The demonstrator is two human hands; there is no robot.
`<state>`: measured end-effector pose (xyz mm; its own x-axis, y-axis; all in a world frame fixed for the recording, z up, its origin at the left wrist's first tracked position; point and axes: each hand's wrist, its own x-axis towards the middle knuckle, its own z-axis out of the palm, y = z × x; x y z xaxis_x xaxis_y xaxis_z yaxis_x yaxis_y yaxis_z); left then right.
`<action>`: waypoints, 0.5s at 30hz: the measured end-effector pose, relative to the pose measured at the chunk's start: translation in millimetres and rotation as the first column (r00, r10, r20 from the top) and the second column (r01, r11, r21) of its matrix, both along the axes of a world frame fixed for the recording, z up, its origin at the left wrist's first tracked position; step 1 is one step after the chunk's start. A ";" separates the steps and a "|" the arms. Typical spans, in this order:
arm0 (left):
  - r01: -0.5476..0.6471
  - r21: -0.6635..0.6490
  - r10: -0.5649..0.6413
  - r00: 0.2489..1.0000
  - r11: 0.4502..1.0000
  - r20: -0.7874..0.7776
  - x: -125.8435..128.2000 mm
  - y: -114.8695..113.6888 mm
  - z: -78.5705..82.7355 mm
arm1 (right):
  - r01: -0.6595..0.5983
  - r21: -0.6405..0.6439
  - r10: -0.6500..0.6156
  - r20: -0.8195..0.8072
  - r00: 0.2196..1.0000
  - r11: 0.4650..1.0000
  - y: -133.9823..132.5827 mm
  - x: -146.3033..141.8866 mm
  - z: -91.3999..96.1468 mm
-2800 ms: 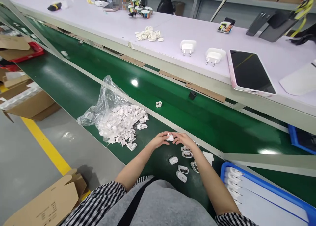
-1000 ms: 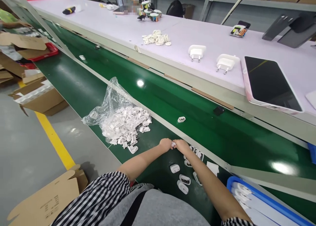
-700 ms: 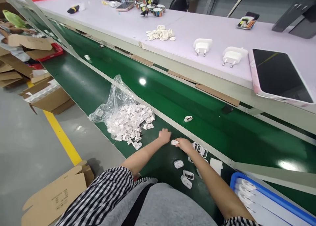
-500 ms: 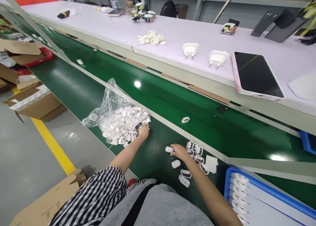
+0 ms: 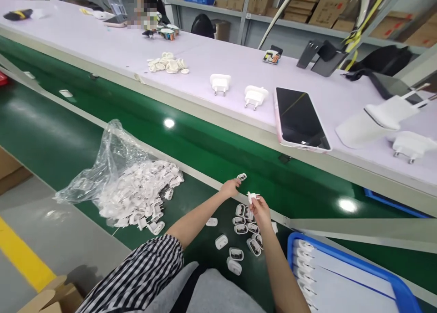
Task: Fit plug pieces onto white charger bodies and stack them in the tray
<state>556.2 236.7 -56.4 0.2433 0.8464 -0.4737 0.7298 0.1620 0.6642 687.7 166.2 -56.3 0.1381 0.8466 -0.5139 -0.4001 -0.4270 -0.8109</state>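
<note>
My left hand [image 5: 231,188] reaches over the metal rail onto the green belt, its fingers closed at the near end of a white oval charger housing [image 5: 242,177] with dark parts inside. Close beside it, my right hand [image 5: 261,210] pinches a small white plug piece [image 5: 253,197] with pins, held above the rail. Below my hands, several open charger housings [image 5: 241,229] stand grouped on the dark green surface. To their left lie white oval caps or closed housings [image 5: 221,242]. A big heap of white plug pieces [image 5: 136,194] spills from a clear plastic bag [image 5: 114,149].
A blue-rimmed tray [image 5: 344,253] with a row of white plugs stands at the lower right. On the raised shelf are a phone [image 5: 302,118], white plug adapters [image 5: 255,97] and a pile of white discs [image 5: 167,64]. A person sits beyond it.
My left hand has left the heap and reached the housing on the belt. My right hand has left a white oval piece and now holds a plug piece. The view has shifted right.
</note>
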 end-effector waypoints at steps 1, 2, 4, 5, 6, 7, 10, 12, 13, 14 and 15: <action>-0.021 0.015 0.022 0.998 1.000 -0.063 6.3 10.3 -4.5 | 0.068 -0.013 -0.068 -0.007 0.998 0.998 -0.6 8.7 -0.6; -0.025 0.027 0.028 0.994 0.999 -0.110 12.2 20.0 -9.1 | 0.120 -0.028 -0.120 -0.015 0.993 0.992 -1.4 16.5 -1.0; 0.029 0.038 -0.022 0.984 0.999 -0.178 23.3 35.7 -16.9 | 0.175 -0.058 -0.177 -0.037 0.983 0.983 -4.0 28.1 -1.1; 0.072 0.040 -0.063 0.976 0.997 -0.208 28.1 40.8 -19.6 | 0.185 -0.073 -0.189 -0.050 0.981 0.980 -5.6 31.6 -1.2; 0.114 0.043 -0.101 0.968 0.993 -0.229 31.8 43.9 -21.0 | 0.187 -0.086 -0.192 -0.062 0.979 0.979 -7.3 33.5 -1.3; 0.145 0.047 -0.129 0.962 0.988 -0.240 33.4 44.8 -21.3 | 0.183 -0.095 -0.190 -0.071 0.979 0.979 -8.9 33.8 -1.5; 0.169 0.063 -0.150 0.960 0.984 -0.238 21.5 34.0 -17.1 | 0.126 -0.095 -0.132 -0.056 0.990 0.987 -12.3 25.6 -3.0; 0.184 0.056 -0.166 0.956 0.981 -0.244 -0.9 16.2 -13.5 | 0.036 -0.083 -0.037 -0.005 0.999 0.996 -12.8 12.8 -6.0; 0.192 0.047 -0.175 0.953 0.980 -0.249 -14.7 4.8 -12.5 | -0.027 -0.079 0.029 0.034 0.999 0.996 -12.7 4.4 -8.4; 0.200 0.035 -0.185 0.949 0.979 -0.254 -28.9 -7.6 -12.1 | -0.100 -0.078 0.107 0.087 0.990 0.992 -12.4 -5.2 -11.5; 0.206 0.021 -0.194 0.947 0.978 -0.256 -42.5 -20.5 -12.5 | -0.180 -0.078 0.191 0.155 0.969 0.980 -12.0 -15.6 -15.0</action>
<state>513.7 216.3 -68.9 0.2880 0.8156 -0.5019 0.8879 -0.0311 0.4590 672.1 154.1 -71.2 0.0671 0.8318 -0.5510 -0.1755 -0.5338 -0.8272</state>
